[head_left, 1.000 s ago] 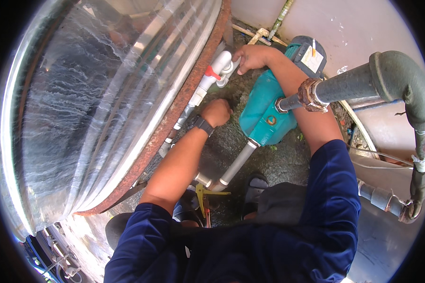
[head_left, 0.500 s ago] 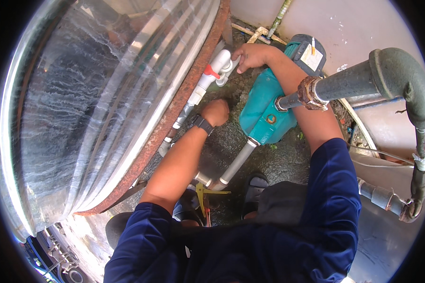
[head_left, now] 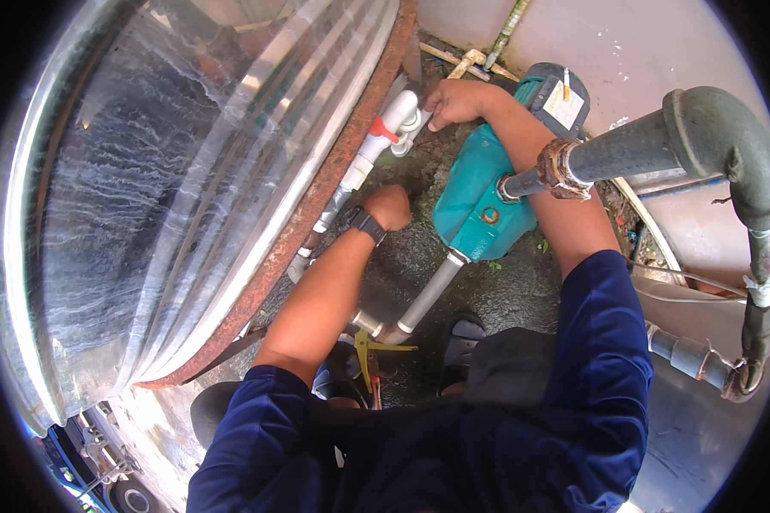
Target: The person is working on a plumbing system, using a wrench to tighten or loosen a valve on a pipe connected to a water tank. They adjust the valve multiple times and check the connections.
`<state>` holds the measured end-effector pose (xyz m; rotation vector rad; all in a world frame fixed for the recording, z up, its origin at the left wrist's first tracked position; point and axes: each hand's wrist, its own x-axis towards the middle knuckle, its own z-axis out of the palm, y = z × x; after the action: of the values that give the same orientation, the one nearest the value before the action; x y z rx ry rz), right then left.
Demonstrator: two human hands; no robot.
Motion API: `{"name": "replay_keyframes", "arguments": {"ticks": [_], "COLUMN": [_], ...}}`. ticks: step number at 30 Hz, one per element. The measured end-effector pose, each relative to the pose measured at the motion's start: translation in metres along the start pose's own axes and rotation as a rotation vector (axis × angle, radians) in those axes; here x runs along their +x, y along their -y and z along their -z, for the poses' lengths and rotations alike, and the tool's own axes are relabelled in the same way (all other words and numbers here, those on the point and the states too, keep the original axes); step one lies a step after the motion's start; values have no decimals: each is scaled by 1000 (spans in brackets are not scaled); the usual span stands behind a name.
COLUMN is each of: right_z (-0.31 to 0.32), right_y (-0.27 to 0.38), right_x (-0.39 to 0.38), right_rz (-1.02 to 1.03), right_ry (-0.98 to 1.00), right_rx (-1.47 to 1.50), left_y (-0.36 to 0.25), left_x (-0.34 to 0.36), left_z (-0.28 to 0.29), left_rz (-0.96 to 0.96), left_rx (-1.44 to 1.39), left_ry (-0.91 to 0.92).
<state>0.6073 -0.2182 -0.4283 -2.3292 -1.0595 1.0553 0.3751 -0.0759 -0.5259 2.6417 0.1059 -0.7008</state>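
My left hand (head_left: 387, 208) is curled into a fist above the wet ground, beside a run of pipe. What it may hold is hidden under the fingers. My right hand (head_left: 455, 103) reaches over the teal water pump (head_left: 479, 201), its fingers closed on the end of a short white plastic pipe (head_left: 418, 124). That pipe meets white fittings (head_left: 402, 147) next to a white ball valve (head_left: 376, 144) with a red handle (head_left: 384, 130). Below the pump, a grey pipe (head_left: 432, 295) runs down to an elbow near my feet.
A large metal tank (head_left: 171, 188) on a rusty rim (head_left: 257, 309) fills the left. Thick grey piping (head_left: 629, 147) crosses on the right. Between my feet lies a yellow tool (head_left: 365, 355) with an orange part. A cigarette (head_left: 566, 83) rests on the pump's motor end.
My left fist has shifted very slightly left and down. The right hand's fingers have curled a little more around the white pipe's end.
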Motion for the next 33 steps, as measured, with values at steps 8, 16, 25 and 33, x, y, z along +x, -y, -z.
{"name": "replay_keyframes", "arguments": {"ticks": [8,16,25,33], "right_z": [1,1,1,2], "right_y": [-1,-4,-3,-5], "right_x": [1,5,6,7], "right_rz": [-13,-17,-33,-27], "right_ry": [-33,-27,-20,-16], "right_rx": [-87,-118,-148,-135], "left_y": [-9,-10,-24,-24], "left_x": [-6,-6,-10,-13], "left_z": [7,10,26,26], "left_rz": [37,57,55,58], "left_rx": [20,23,32,-2], "left_ry": [-38,-49,-39,-53]}}
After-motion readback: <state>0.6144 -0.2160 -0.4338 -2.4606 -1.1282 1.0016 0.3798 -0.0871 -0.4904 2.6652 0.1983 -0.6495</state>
